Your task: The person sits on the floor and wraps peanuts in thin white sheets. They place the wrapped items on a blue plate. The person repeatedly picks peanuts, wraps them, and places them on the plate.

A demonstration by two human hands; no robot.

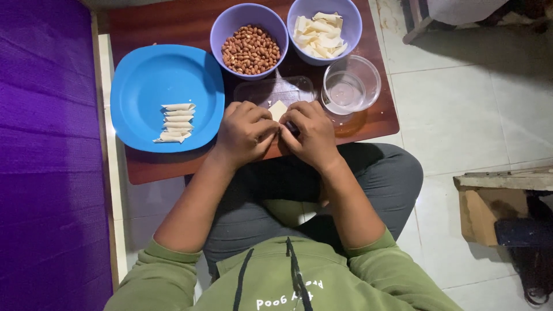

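— Looking from the lap outward, where does the pastry square (pixel 278 109) lie from the two hands?

— Right between them. The left hand (pixel 245 133) and the right hand (pixel 311 133) meet knuckle to knuckle at the near edge of the worktop (pixel 368 121), and the pale square pokes up just beyond the fingertips, one corner pointing away from the person.

— Which hand is nearer to it?

— Neither, really; both have curled fingers pinched on its near part. How much of it is folded I cannot tell, the fingers hide it.

— And the arms?

— Both forearms angle inward from the green sleeves, wrists bent down.

— Further out?

— A blue plate (pixel 144 75) with a row of rolled pieces (pixel 176 122) lies to the left, a clear glass bowl (pixel 351 84) to the right; beyond, a bowl of peanuts (pixel 250 49) and a bowl of pastry squares (pixel 320 34).
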